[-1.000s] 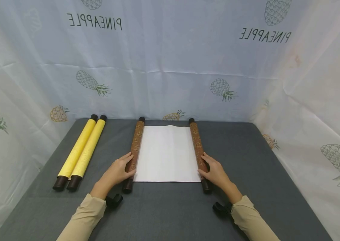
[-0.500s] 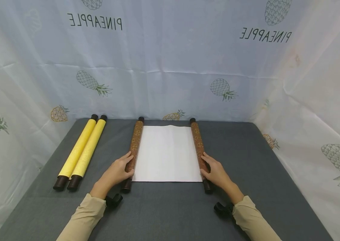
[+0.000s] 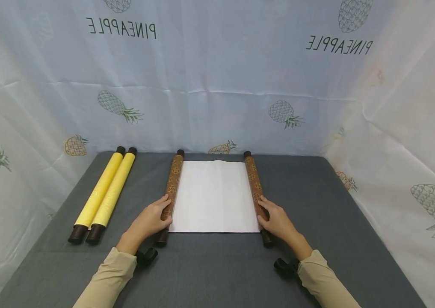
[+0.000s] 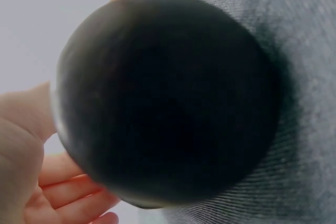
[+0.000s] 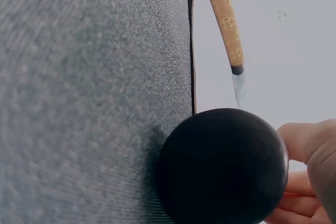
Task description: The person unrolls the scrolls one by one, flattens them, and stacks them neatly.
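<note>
A hanging scroll [image 3: 215,199] lies partly unrolled on the grey tabletop, its blank white paper facing up. Brown patterned rolls with dark end knobs form its two sides. My left hand [image 3: 149,219] grips the left roll [image 3: 175,177] near its front end, thumb on the paper side. On the opposite side, my right hand [image 3: 278,220] holds the right roll [image 3: 253,177] the same way. The left wrist view is mostly filled by a black end knob [image 4: 168,98], with thumb and fingers behind it. Another black knob [image 5: 223,166] shows low in the right wrist view, beside the right thumb.
Two yellow rolled scrolls, one outer [image 3: 99,190] and one inner [image 3: 114,188], lie side by side at the table's left with dark ends. A white pineapple-print curtain [image 3: 217,64] surrounds the back and sides. The grey cloth-covered table [image 3: 209,273] extends in front.
The two rolls have moved slightly apart, left one leftward and right one rightward, and a little more white paper shows between them. Both hands keep their hold.
</note>
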`<action>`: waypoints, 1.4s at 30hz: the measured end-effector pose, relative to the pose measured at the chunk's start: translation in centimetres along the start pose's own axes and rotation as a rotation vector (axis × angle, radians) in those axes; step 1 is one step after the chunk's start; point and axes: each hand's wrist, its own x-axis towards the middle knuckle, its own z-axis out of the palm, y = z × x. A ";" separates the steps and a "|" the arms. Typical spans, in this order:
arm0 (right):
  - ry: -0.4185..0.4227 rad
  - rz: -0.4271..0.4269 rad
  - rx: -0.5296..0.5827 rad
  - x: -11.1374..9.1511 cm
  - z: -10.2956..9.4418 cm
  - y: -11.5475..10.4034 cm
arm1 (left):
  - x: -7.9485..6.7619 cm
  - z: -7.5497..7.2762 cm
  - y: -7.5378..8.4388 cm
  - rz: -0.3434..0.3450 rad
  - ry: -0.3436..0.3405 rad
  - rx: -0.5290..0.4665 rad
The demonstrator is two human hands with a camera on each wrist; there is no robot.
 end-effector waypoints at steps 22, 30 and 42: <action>-0.051 0.079 0.024 0.1 -0.2 -0.1 | 0.0 0.0 0.1 -0.027 0.020 0.011; -0.045 0.078 0.035 0.0 -0.4 0.0 | -0.2 -0.3 0.0 -0.019 0.038 -0.003; -0.050 0.087 0.028 0.0 -0.6 0.1 | -0.4 -0.3 -0.3 -0.015 0.042 -0.014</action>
